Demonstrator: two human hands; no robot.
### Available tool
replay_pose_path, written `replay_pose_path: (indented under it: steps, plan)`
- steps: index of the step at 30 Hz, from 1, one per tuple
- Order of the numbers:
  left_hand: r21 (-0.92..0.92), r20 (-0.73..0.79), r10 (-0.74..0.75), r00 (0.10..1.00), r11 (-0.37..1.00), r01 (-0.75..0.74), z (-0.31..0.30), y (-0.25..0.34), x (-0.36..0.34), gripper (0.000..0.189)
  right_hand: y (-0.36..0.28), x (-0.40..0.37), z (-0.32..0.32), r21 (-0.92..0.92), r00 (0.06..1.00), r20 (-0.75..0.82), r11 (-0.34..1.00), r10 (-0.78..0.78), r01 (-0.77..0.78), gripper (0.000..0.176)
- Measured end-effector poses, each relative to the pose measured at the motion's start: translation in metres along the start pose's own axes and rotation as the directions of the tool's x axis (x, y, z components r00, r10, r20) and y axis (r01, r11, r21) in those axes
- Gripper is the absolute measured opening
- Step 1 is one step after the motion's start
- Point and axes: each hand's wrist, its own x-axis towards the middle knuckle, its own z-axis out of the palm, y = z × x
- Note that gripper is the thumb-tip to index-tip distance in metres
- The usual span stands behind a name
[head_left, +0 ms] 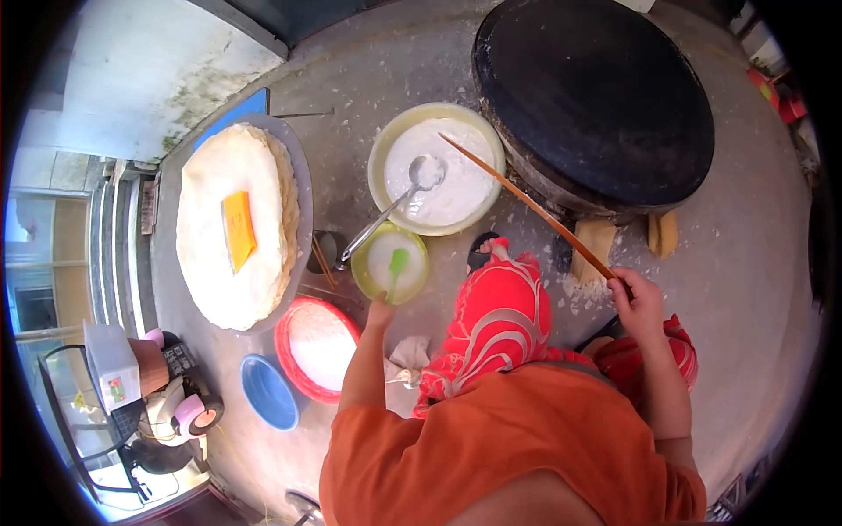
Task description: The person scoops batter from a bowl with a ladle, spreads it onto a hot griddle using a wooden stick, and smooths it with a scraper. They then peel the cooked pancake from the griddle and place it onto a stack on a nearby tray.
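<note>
Head: right grip (638, 302) closed round stick (531, 203)

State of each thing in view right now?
Griddle: top bare
Stick: held in right hand
Cream bowl: holding white mixture
Ladle: resting in cream bowl
Green bowl: holding whitish liquid, left hand at rim
Red basin: holding something white
Blue basin: looks empty
Flatbreads: stacked, orange scraper on top
</note>
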Motion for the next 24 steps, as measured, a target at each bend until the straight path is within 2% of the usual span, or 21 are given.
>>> replay_pose_path:
  steps: [1,2,3,4,5,6,8,9,11,12,13,14,15,16,17,18,19,20,21,22,24]
  plan:
    - [0.121,-0.111,0.098,0.989,0.989,-0.084,0.009,-0.004,0.007,0.019,0.0,0.0,0.0,0.0,1.0,-0.014,1.0,-0.013,0.013,0.013]
    - [0.117,-0.11,0.103,0.989,0.989,-0.09,0.002,0.023,0.002,0.019,0.001,-0.001,-0.002,-0.004,1.0,-0.02,1.0,-0.015,0.015,0.013]
    - [0.387,-0.044,0.145,0.988,0.915,-0.117,-0.024,0.084,-0.011,0.024,0.001,-0.001,-0.003,-0.004,1.0,0.002,1.0,-0.003,0.003,0.013]
    - [0.626,0.029,0.168,0.985,0.766,-0.149,-0.041,0.126,-0.014,0.03,0.002,-0.002,-0.003,-0.003,1.0,0.024,1.0,0.009,-0.009,0.013]
    - [0.645,-0.009,0.29,0.957,0.733,-0.216,-0.048,0.137,-0.003,0.033,0.003,-0.002,-0.003,-0.002,1.0,0.018,1.0,0.011,-0.011,0.013]
    - [0.667,-0.043,0.409,0.912,0.691,-0.278,-0.056,0.147,0.007,0.037,0.004,-0.003,-0.003,0.045,0.999,-0.004,0.998,0.043,-0.043,0.013]
    - [0.863,-0.206,0.705,0.679,0.458,-0.214,-0.071,0.18,0.02,0.04,0.003,-0.003,-0.002,0.092,0.997,-0.03,0.993,0.077,-0.073,0.012]
    - [0.862,-0.205,0.708,0.676,0.458,-0.217,-0.071,0.18,0.027,0.04,0.002,-0.003,-0.002,0.079,0.997,-0.03,0.994,0.077,-0.074,0.012]
    - [0.882,-0.337,0.622,0.706,0.472,0.005,-0.068,0.181,0.042,0.042,0.001,-0.002,-0.003,0.064,0.996,-0.038,0.995,0.076,-0.073,0.012]
    - [0.881,-0.337,0.628,0.702,0.473,0.0,-0.07,0.182,0.051,0.042,0.0,-0.002,-0.003,0.051,0.997,-0.037,0.997,0.063,-0.061,0.012]
    - [0.837,-0.212,0.317,0.924,0.548,0.004,-0.073,0.189,0.057,0.045,0.0,-0.001,-0.004,0.036,0.998,-0.036,0.998,0.051,-0.05,0.012]
    - [0.793,-0.024,-0.036,0.999,0.608,0.041,-0.073,0.195,0.061,0.049,0.001,-0.001,-0.004,0.033,0.998,-0.041,0.998,0.054,-0.053,0.012]
    - [0.794,-0.02,-0.033,0.999,0.607,0.035,-0.069,0.199,0.067,0.049,0.001,-0.001,-0.005,0.043,0.997,-0.035,0.997,0.066,-0.064,0.012]
    - [0.615,0.245,-0.238,0.94,0.787,0.039,-0.066,0.201,0.074,0.046,0.002,-0.002,-0.005,0.056,0.996,-0.03,0.995,0.078,-0.077,0.013]
    - [0.41,0.524,-0.345,0.779,0.903,0.124,-0.063,0.201,0.08,0.044,0.004,-0.002,-0.005,0.059,0.996,-0.035,0.995,0.083,-0.081,0.013]
    - [-0.042,0.671,-0.247,0.699,0.929,0.368,-0.051,0.196,0.076,0.038,0.006,-0.002,-0.005,0.044,0.997,-0.034,0.997,0.07,-0.069,0.013]
    - [-0.439,0.751,-0.077,0.656,0.684,0.583,-0.035,0.195,0.068,0.034,0.007,-0.002,-0.005,0.03,0.998,-0.034,0.998,0.056,-0.055,0.013]
    - [-0.437,0.751,-0.075,0.656,0.689,0.578,-0.024,0.213,0.058,0.034,0.007,-0.002,-0.005,0.034,0.997,-0.042,0.998,0.057,-0.056,0.013]
    - [-0.59,0.728,-0.071,0.681,0.44,0.677,-0.015,0.237,0.043,0.03,0.007,-0.001,-0.004,0.012,0.998,-0.042,0.999,0.052,-0.052,0.014]
    - [-0.69,0.706,-0.077,0.704,0.147,0.709,-0.01,0.252,0.035,0.028,0.006,-0.001,-0.004,-0.012,0.998,-0.042,0.999,0.047,-0.048,0.014]
    - [-0.663,0.74,-0.051,0.67,0.104,0.741,0.004,0.247,0.046,0.026,0.004,-0.001,-0.003,-0.005,0.998,-0.045,0.999,0.038,-0.038,0.014]
